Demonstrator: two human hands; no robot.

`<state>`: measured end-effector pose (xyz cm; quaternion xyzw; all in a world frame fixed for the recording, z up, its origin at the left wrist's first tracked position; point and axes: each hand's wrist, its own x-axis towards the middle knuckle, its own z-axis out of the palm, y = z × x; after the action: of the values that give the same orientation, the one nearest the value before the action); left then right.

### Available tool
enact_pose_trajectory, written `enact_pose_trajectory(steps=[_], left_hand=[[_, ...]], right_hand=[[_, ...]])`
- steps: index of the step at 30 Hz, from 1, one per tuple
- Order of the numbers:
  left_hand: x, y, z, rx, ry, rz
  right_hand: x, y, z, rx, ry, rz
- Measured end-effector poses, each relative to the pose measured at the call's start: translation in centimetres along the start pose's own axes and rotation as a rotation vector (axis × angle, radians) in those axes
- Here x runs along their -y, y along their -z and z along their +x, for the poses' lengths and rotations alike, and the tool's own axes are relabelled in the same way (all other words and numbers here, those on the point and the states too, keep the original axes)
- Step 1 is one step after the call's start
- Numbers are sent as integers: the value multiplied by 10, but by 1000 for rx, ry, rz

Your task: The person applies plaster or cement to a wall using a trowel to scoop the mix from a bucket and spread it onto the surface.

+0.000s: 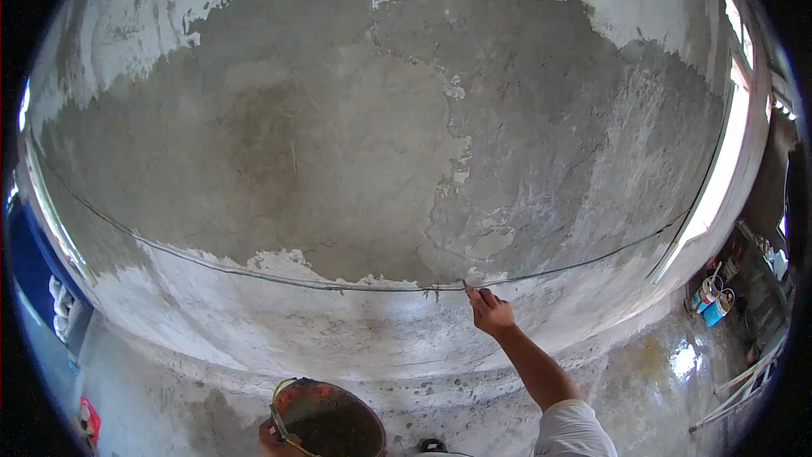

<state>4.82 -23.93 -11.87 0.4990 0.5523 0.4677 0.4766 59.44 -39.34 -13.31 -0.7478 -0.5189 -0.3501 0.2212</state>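
Note:
My right hand (491, 311) reaches out to the wall (355, 135). Its fingers are closed at a thin dark cable (558, 271) that runs across the wall. A small dark tip shows at the fingertips, but what they pinch is too small to name. Low in the view, my left hand (269, 438) is closed on the side of a reddish bucket (372, 413), partly cut off by the frame edge. The bucket has a yellowish handle (277, 415) and a dark inside.
Grey damp-looking plaster covers much of the wall, with whitish patches above and below. Bright window openings stand at both sides. At right on the floor are several paint cans (719, 307) and a white metal frame (740, 389). A red object (90, 420) lies at lower left.

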Motion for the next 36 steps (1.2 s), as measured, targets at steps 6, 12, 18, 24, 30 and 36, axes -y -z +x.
enact_pose_trajectory(steps=[6,12,18,24,30,36], left_hand=[[-4,-1,-10,107,47,-190],[12,-4,-16,2,-7,-189],[26,8,-14,-4,-4,-167],[9,0,-27,46,18,-134],[14,12,-28,64,44,-91],[10,15,-35,52,-34,25]], right_hand=[[-22,-25,-54,205,4,-30],[-50,-10,-65,365,200,-107],[-13,46,-80,334,62,76],[12,2,-105,232,-93,113],[-17,-62,-86,154,-267,70],[-4,-82,-141,586,-188,17]])
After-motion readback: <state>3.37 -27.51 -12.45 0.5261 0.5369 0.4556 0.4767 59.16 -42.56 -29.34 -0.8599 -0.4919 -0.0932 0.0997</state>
